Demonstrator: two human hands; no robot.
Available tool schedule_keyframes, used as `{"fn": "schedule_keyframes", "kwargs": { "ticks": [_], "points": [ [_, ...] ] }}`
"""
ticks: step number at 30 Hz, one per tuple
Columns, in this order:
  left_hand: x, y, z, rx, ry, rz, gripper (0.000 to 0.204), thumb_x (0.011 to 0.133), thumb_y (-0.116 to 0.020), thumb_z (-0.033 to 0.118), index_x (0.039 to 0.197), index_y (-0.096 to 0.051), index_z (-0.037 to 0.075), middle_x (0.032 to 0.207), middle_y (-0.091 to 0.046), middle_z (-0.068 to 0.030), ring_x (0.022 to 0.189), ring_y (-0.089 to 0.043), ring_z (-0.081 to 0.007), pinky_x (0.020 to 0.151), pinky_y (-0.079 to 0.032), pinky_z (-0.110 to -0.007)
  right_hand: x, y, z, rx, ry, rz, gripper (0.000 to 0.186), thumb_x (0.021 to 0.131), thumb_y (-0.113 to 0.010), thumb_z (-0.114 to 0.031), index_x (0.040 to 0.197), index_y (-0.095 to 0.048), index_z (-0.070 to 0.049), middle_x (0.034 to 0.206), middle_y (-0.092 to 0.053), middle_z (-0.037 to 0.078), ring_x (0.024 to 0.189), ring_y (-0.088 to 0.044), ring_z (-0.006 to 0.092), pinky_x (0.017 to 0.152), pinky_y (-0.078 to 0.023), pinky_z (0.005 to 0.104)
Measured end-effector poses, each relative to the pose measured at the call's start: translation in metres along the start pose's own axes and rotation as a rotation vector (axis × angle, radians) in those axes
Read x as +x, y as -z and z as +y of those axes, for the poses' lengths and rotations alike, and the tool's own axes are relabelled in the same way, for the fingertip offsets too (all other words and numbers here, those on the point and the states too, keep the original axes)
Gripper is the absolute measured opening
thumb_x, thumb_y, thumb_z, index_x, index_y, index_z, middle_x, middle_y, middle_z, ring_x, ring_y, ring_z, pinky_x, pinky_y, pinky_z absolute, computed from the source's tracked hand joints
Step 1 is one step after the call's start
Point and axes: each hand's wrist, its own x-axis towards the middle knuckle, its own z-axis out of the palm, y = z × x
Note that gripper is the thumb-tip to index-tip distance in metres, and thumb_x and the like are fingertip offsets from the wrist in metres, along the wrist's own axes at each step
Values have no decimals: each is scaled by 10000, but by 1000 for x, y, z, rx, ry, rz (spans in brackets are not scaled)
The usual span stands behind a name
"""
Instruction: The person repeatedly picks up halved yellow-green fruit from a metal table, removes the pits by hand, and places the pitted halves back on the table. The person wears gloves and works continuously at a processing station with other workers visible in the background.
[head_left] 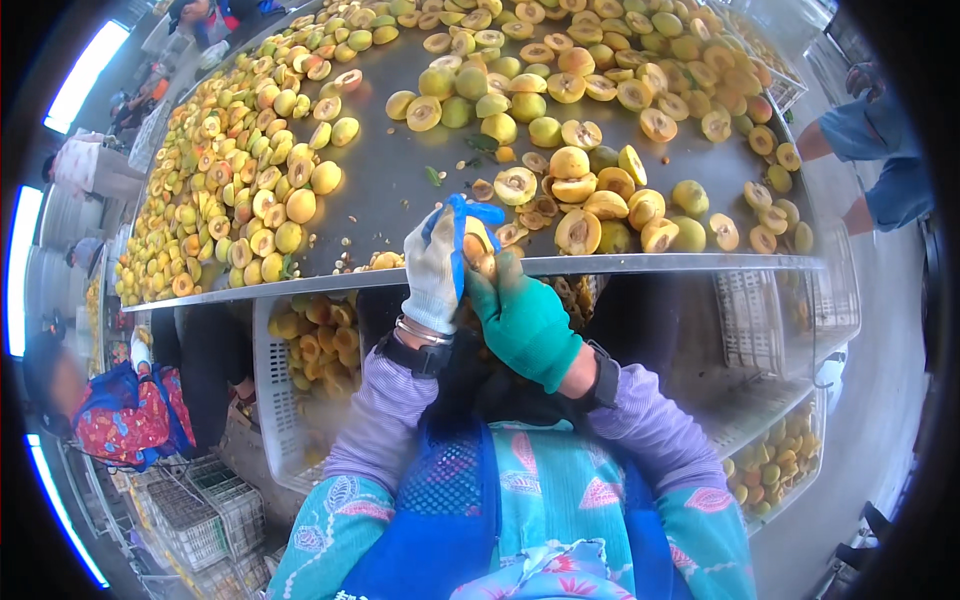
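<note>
Just over the near edge of the metal table (380, 185), my left hand (435, 262), in a white glove with blue coating, is closed around a cut apricot (480, 240). My right hand (530, 318), in a green glove, is closed with its fingertips pressed to the same fruit. Whether those fingertips also hold a pit or small tool is hidden. Just beyond my hands lies a cluster of apricot halves (578, 232), some cut side up with brown centres. Small pale pits and green leaves (433, 176) are scattered nearby.
A large heap of apricots (215, 180) covers the table's left side; more fruit (690, 60) lies far right. Below the edge stand white crates of fruit, one on the left (275, 400) and one on the right (765, 465). Other people stand or sit left and right.
</note>
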Motion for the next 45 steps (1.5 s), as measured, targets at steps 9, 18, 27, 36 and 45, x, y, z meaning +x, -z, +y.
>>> {"fn": "schedule_keyframes", "kwargs": {
  "ticks": [9,18,27,36,45],
  "points": [
    [-2,-6,12,-143,56,50,484,1031,-443,383,923,-694,-17,860,-718,-114,709,-674,-159,689,-559,-299,-10,-1,-15,-32,16,55,339,960,-567,-305,950,-470,20,574,-583,200,518,-607,417,442,-471,495],
    [-4,-11,18,-80,-96,-87,408,1026,-447,333,976,-667,-7,878,-718,-120,684,-665,-183,665,-550,-308,-14,0,-2,240,-51,-27,336,978,-543,-347,933,-496,-17,609,-594,198,514,-620,350,441,-466,431],
    [-26,43,31,117,-35,197,365,932,-562,328,853,-691,-4,761,-674,-106,654,-610,-174,677,-506,-322,-7,14,-25,1748,-778,-1049,371,1004,-455,-485,882,-517,-141,542,-442,-32,383,-397,94,361,-308,230],
    [61,43,46,1022,-17,-102,328,852,-672,327,1037,-690,57,1029,-663,-167,946,-633,-356,826,-490,-448,-14,22,0,1055,-757,-380,406,1003,-457,-479,940,-544,-87,570,-505,35,447,-445,111,392,-340,249],
    [103,-37,-12,715,162,-580,518,707,-807,269,1139,-607,65,1023,-687,-156,947,-664,-333,839,-513,-405,17,51,35,899,-555,191,241,960,-605,-265,991,-560,-31,665,-533,2,554,-500,78,489,-405,253]
  ]
}}
